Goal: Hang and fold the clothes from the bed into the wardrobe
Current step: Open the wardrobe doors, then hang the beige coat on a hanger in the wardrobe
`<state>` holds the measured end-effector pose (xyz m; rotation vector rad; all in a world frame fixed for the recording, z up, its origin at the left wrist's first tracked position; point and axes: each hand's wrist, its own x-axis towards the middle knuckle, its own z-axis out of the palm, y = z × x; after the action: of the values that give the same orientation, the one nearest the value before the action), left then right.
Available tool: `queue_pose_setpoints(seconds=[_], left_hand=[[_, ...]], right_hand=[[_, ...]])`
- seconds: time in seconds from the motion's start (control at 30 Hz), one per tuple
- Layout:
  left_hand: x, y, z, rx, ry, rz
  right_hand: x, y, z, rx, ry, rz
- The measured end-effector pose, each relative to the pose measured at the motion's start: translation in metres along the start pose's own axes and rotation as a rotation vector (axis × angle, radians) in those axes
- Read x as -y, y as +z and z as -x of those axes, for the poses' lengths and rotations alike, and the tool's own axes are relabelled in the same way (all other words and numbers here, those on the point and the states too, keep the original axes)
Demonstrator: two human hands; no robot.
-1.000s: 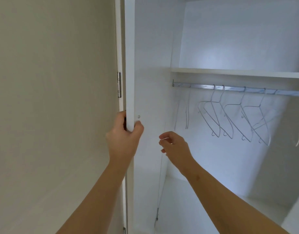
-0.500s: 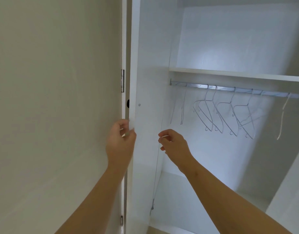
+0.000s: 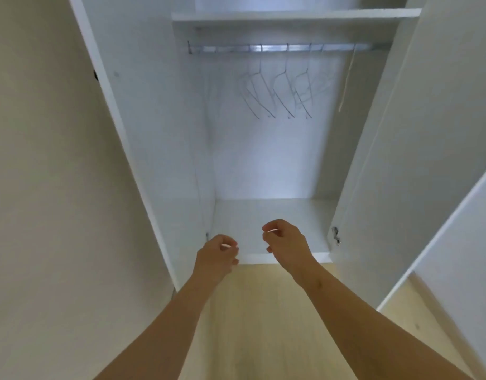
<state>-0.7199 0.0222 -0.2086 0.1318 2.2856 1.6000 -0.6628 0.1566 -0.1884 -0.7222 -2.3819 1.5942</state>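
Since the earlier frame the left hand (image 3: 218, 255) has let go of the left door (image 3: 143, 119), and the view has swung round to face the wardrobe (image 3: 263, 165) square on. Both doors stand wide.

Left hand and right hand (image 3: 288, 241) hang side by side, a little apart, just in front of the front edge of the wardrobe's bottom board (image 3: 250, 215). The left is nearer that edge's left corner and the right sits slightly higher, toward the middle. Both have their fingers loosely curled inward and hold nothing. Neither touches the wardrobe.

Inside, a metal rail (image 3: 280, 48) runs from side wall to side wall under a white shelf (image 3: 291, 15) near the top edge. Several thin wire hangers (image 3: 280, 94) hang bunched at the middle of the rail, well above the hands; blur makes their count unsure. A pale thin strip (image 3: 346, 83) hangs from the rail's right end, and I cannot tell what it is.

Below the hangers the hanging space is open down to the bottom board. The left door angles out toward the beige wall (image 3: 44, 187) on the left. The right door (image 3: 387, 160) opens to the right, with a metal hinge (image 3: 335, 235) near the lower right corner of the opening. Another white panel (image 3: 469, 242) stands beyond it at the right edge. Light wooden flooring (image 3: 263, 311) fills the gap between the doors, under the forearms.
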Motion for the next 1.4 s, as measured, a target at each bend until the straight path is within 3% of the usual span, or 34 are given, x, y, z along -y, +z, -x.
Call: queue_pose_setpoints(seconds=[0.27,0.53,1.0,1.4], left_hand=[[0.041,0.107,0.07,0.455,-0.057,-0.235],[0.079,0.143,0.166,0.826,0.093,-0.4],[0.151,0.176,0.431,1.319,0.338,-0.618],[0.252,0.164,0.694,1.6,0.443,-0.858]], right_hand=[[-0.115,-0.065,0.131,-0.334,0.332,-0.04],[-0.167,-0.04,0.273,-0.634,0.589,-0.167],[-0.208,-0.005,0.59,-1.21,0.915,-0.33],[-0.242,0.044,0.908,-1.411,1.166,-0.395]])
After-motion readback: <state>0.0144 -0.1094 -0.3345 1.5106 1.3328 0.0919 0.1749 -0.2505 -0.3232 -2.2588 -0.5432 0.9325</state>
